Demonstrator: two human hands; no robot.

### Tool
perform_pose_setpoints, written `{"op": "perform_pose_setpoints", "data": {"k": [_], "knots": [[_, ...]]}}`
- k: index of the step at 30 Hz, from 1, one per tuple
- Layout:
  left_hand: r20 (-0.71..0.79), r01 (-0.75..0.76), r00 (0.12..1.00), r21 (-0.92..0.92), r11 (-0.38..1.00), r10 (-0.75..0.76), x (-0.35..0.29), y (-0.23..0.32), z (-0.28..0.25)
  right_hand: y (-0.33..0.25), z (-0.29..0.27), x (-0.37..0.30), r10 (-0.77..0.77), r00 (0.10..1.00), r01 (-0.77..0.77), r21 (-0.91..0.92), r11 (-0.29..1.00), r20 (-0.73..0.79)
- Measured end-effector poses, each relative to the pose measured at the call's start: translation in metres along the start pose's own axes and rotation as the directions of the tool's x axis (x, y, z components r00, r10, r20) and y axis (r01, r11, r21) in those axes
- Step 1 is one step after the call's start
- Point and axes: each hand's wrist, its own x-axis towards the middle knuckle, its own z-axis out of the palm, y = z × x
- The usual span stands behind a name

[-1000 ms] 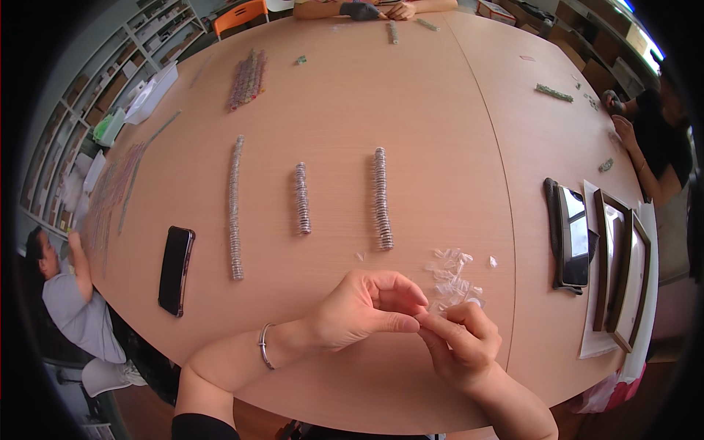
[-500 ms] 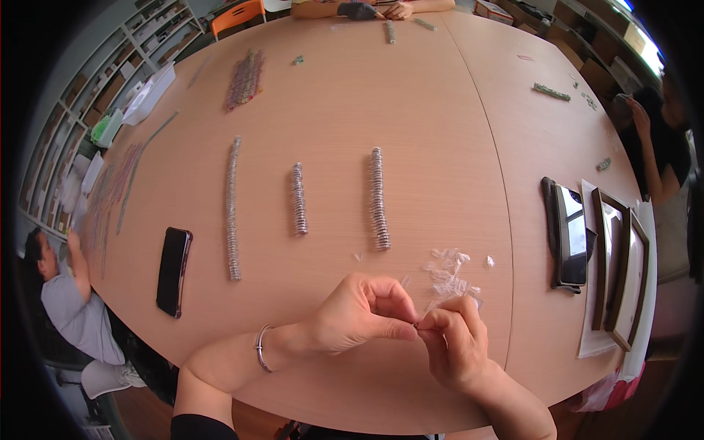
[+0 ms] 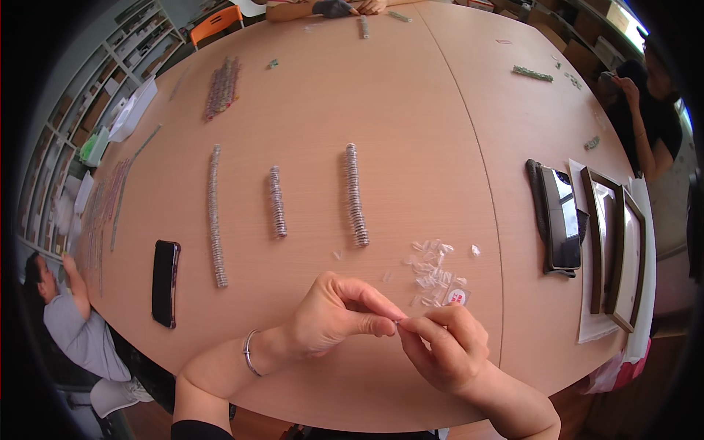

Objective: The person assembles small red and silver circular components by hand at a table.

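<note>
My left hand [image 3: 330, 315], with a silver bangle on its wrist, pinches between thumb and forefinger. Its fingertips meet those of my right hand [image 3: 449, 345], closed in a pinch too. A tiny thing [image 3: 397, 323] shows between them, too small to name. Beyond my hands lies a scatter of clear plastic scraps or little bags [image 3: 433, 265], near a small packet with a round red-and-white label [image 3: 457, 295]. Farther off are three silvery rows like stacked rings or coils: a long thin one [image 3: 215, 220], a short one [image 3: 277, 202] and a thicker one [image 3: 355, 194].
A dark phone [image 3: 166, 284] lies at left; another phone [image 3: 563, 216] is at right beside brown frames [image 3: 629, 257]. Pink and green bundled strips [image 3: 222, 88] and a green row [image 3: 532, 73] lie farther off. Other people sit around the table [image 3: 411, 132].
The view has shifted, so the table's things appear farther left. My hands stay fingertip to fingertip, and the round label by my right hand now shows.
</note>
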Motion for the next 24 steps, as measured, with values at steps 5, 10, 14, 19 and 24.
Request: {"op": "perform_pose_setpoints", "data": {"k": [5, 10, 14, 19, 24], "knots": [[0.002, -0.059, 0.998, 0.1, 0.993, 0.059, -0.0005, 0.0032, 0.0044, -0.0018, -0.0014, -0.0007, -0.003, 1.0, 0.003, -0.03, 1.0, 0.015], [0.009, -0.098, 0.995, 0.161, 0.982, 0.098, -0.0017, 0.0034, 0.0062, -0.0026, -0.0013, -0.0002, -0.048, 0.998, 0.05, -0.078, 0.996, 0.033], [-0.003, -0.075, 0.997, 0.114, 0.991, 0.075, -0.0022, 0.0004, 0.0057, -0.002, -0.0041, 0.0014, -0.068, 0.997, 0.072, -0.091, 0.993, 0.038], [-0.014, -0.008, 1.0, -0.096, 0.995, 0.007, -0.004, -0.0011, 0.0065, -0.0011, -0.0034, 0.0018, -0.135, 0.99, 0.139, -0.088, 0.986, 0.045], [0.003, 0.012, 1.0, -0.243, 0.97, -0.012, -0.0036, -0.0054, 0.0028, 0.001, -0.0014, 0.0028, -0.18, 0.982, 0.184, -0.061, 0.981, 0.064]]}}
